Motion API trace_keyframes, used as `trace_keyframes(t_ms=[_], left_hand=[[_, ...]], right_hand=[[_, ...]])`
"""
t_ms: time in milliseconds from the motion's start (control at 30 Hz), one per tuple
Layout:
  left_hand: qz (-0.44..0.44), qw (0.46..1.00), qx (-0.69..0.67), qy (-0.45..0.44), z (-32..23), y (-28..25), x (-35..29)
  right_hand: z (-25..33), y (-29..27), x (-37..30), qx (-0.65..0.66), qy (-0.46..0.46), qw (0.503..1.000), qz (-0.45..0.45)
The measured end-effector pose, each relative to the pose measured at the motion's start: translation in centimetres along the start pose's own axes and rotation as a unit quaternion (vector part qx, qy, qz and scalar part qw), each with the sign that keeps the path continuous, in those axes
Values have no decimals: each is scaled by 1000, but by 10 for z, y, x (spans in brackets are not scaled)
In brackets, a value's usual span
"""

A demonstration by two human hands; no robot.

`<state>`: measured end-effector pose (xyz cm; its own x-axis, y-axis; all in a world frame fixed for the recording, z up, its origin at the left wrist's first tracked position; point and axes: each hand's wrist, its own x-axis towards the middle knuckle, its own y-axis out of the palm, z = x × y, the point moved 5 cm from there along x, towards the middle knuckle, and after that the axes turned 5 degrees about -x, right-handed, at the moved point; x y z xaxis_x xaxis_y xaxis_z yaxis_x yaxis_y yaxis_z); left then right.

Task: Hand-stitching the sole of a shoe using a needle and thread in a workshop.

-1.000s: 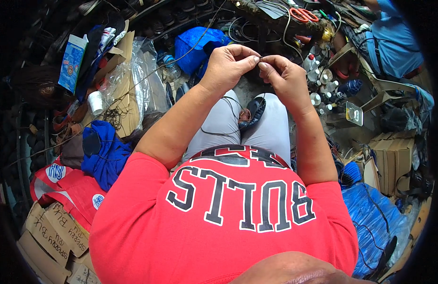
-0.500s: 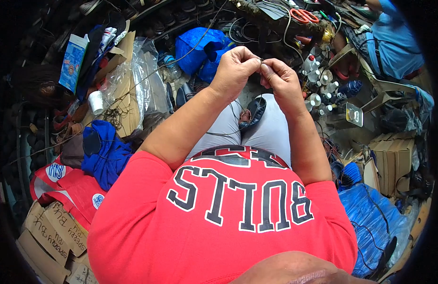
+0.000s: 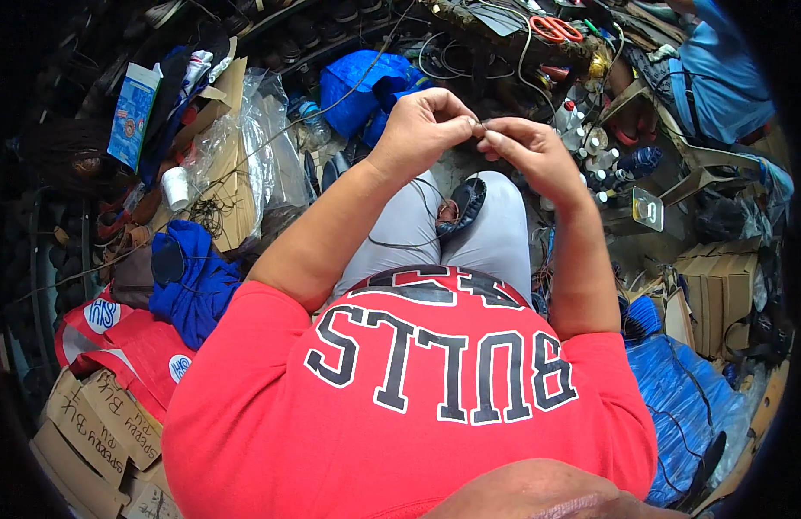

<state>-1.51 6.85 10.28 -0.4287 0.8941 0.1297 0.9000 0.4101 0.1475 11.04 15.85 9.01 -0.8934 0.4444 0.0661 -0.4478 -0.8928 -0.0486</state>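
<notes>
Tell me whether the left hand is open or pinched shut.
Pinched shut: the left hand has its thumb and index fingertips together at a thin dark strand, too small to identify.

Shirt's (image 3: 400, 463) super red with white-outlined black lettering (image 3: 395, 372), pants (image 3: 502, 229) are pale grey, strand's (image 3: 481, 123) dark, scissor handles (image 3: 556, 30) orange-red.

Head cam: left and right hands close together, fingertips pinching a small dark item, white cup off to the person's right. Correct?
Cup's side is wrong: head view shows the white cup off to the person's left. The left hand and right hand are close together, pinching a small dark item.
</notes>
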Motion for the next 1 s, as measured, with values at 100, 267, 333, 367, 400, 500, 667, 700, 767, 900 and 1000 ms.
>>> trace_keyframes(t_ms=[100, 267, 333, 367, 400, 500, 667, 700, 767, 900, 1000], left_hand=[[32, 998, 36, -33, -3, 3, -3], [32, 998, 40, -39, -9, 0, -4], [34, 997, 46, -43, -9, 1, -4], [31, 997, 50, -41, -9, -1, -3], [29, 997, 54, -40, -9, -2, -3], [22, 996, 82, -39, -12, -1, -4], [14, 994, 106, 8, -15, -6, -2], [1, 994, 104, 46, -20, -6, -3], [9, 992, 117, 41, -26, -1, -6], [32, 987, 155, 9, -23, 2, -7], [38, 989, 144, -5, -17, 2, -6]], right_hand=[[15, -26, -3, -45, -53, 997, -36], [22, -17, 2, -24, -72, 996, -38], [23, -11, 3, -43, -104, 993, -34], [20, -7, 5, -49, -86, 995, -6], [18, -2, 6, -55, -68, 996, 22], [21, -4, 4, -123, -78, 989, -12], [15, -6, 2, -79, -49, 994, -49], [14, -6, 1, -74, -40, 995, -50], [13, -6, 1, -70, -31, 996, -51], [10, -6, 1, -40, -33, 997, -62], [9, -4, 2, -38, -34, 997, -62]])
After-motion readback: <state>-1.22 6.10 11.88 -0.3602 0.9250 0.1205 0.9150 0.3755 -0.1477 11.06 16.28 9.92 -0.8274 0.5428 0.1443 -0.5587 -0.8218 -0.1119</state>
